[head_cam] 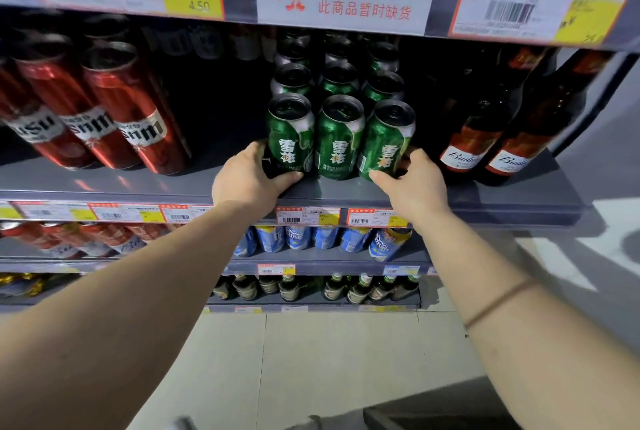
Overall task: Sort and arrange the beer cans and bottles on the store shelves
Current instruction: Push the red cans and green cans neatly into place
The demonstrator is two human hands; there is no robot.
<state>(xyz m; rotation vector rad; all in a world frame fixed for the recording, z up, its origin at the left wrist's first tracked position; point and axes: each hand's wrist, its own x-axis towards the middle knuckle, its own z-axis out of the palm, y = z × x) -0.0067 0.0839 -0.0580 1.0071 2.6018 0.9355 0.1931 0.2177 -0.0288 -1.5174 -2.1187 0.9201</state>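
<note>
Left hand [247,180] and right hand [414,180] each grip an outer green can [290,133] near the shelf [138,183] front edge; rows formed, squaring unfinished.

Green cans [339,138], red cans [131,111]

Both hands [254,176] round green cans [341,138]

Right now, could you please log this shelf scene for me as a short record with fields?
setting: store shelf stocked with beer
left hand: grips the left front green can
right hand: grips the right front green can
middle front green can: untouched, between the two
to the left: tall red cans, past a gap
to the right: brown bottles
shelf below: blue cans
</note>
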